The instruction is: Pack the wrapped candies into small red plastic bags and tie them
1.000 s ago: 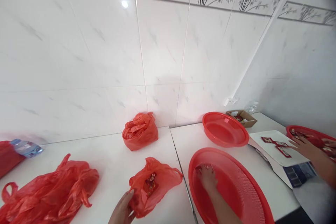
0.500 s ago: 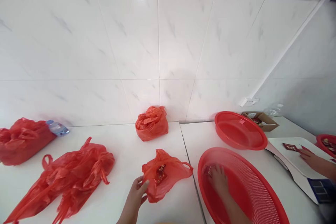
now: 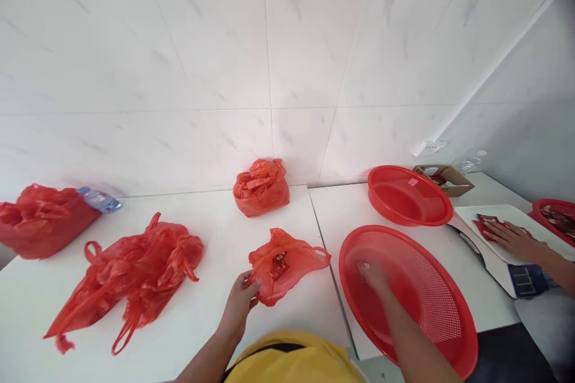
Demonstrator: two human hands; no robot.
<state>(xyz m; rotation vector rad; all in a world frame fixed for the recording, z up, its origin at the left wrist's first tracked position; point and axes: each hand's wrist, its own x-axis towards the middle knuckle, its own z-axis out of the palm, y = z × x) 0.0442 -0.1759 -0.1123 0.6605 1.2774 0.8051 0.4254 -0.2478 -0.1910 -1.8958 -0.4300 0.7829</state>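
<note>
**Bag in one hand, basket under the other**

At lower centre of the frame our left hand (image 3: 240,301) pinches the edge of a small red bag (image 3: 285,263) lying on the white table (image 3: 215,317); a few packets show through it. Lower right, our right hand (image 3: 372,277) rests inside a big red basket (image 3: 431,335), fingers blurred, so we cannot tell whether it grips anything. The basket looks almost emptied and the bag barely filled. At the right edge, another person's hand (image 3: 514,238) presses on packets, cut off by the frame.
</note>
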